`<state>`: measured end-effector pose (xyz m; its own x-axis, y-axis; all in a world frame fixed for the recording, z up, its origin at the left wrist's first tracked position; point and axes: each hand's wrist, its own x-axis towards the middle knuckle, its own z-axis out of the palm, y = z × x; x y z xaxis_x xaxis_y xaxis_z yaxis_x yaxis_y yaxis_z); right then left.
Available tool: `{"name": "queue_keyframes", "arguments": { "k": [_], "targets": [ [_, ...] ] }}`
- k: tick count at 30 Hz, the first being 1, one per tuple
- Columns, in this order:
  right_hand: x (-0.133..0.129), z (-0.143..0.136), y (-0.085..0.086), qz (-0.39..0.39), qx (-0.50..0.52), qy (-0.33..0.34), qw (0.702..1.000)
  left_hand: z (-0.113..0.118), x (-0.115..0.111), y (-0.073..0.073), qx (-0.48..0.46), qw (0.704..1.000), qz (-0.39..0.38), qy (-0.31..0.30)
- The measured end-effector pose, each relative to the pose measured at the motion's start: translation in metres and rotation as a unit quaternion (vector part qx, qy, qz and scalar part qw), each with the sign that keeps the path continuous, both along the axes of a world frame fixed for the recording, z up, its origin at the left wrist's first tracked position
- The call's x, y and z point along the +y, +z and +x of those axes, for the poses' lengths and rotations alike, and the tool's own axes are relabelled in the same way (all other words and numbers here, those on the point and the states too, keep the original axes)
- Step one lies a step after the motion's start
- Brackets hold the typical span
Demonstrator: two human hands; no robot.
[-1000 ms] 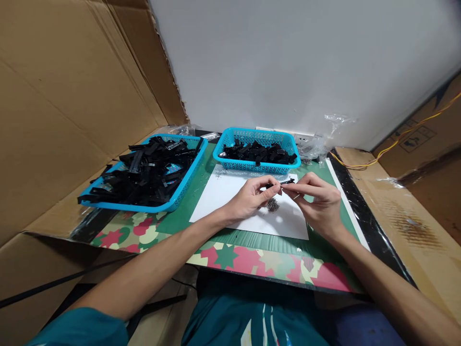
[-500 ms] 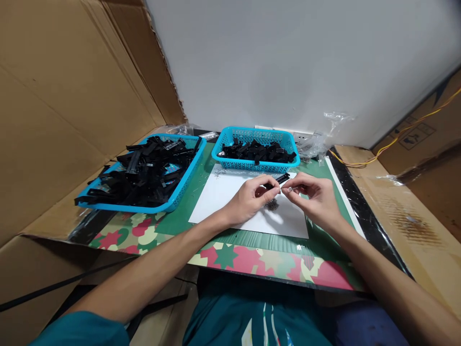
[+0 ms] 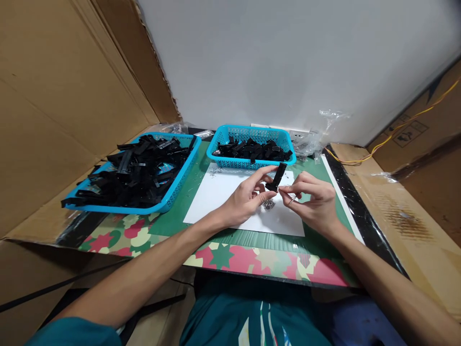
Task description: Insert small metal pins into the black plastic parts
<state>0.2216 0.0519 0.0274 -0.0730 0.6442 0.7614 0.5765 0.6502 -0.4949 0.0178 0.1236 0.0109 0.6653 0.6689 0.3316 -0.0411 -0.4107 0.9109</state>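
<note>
My left hand (image 3: 248, 198) is closed on a black plastic part (image 3: 278, 177), a narrow strip with a wider foot, gripped at its lower end between thumb and fingers and standing nearly upright. Close beside it, my right hand (image 3: 312, 199) pinches a thin metal pin (image 3: 293, 199) whose exact kind I cannot make out. Its fingertips meet the lower end of the black part. Beneath the hands, a small heap of tiny metal pieces (image 3: 268, 204) lies on a white sheet (image 3: 209, 204).
A large blue basket (image 3: 173, 199) at the left is heaped with black plastic parts. Behind the sheet stands a smaller blue basket (image 3: 252, 165) of similar pieces. Clear plastic bags (image 3: 309, 144) lie by the wall socket. Cardboard (image 3: 403, 211) flanks the table, with yellow cable (image 3: 382, 144) at right.
The black part has turned from lying slanted to nearly upright in my left hand. My right hand stays close, its thin metal piece now angled differently. The view has shifted slightly.
</note>
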Motion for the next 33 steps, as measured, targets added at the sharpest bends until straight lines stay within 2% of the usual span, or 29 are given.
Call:
{"name": "queue_keyframes", "arguments": {
  "k": [10, 15, 22, 26, 29, 33],
  "targets": [
    [0.0008, 0.0008, -0.0018, -0.019, -0.023, 0.018, 0.999, -0.0016, -0.0015, 0.0036, 0.009, 1.0, 0.025, 0.0],
    [0.0005, 0.0008, -0.0009, -0.038, -0.027, 0.017, 0.999, -0.0014, -0.0025, 0.0042, 0.021, 1.0, 0.013, -0.007],
    [0.0024, 0.0011, -0.0038, -0.053, -0.011, 0.05, 0.997, -0.0011, -0.0039, 0.0017, 0.017, 0.999, -0.033, -0.04],
    [0.0028, 0.0029, -0.0036, -0.083, -0.004, 0.067, 0.994, -0.0012, -0.0028, 0.0013, 0.029, 0.999, 0.012, -0.029],
    [0.0026, 0.0045, -0.0015, -0.1, -0.012, 0.058, 0.993, -0.0014, -0.0015, 0.0014, 0.037, 0.998, 0.042, -0.022],
    [0.0025, 0.0059, 0.0018, -0.067, -0.038, 0.036, 0.996, -0.0016, -0.003, 0.0038, 0.037, 0.998, 0.018, -0.037]
  ]
}}
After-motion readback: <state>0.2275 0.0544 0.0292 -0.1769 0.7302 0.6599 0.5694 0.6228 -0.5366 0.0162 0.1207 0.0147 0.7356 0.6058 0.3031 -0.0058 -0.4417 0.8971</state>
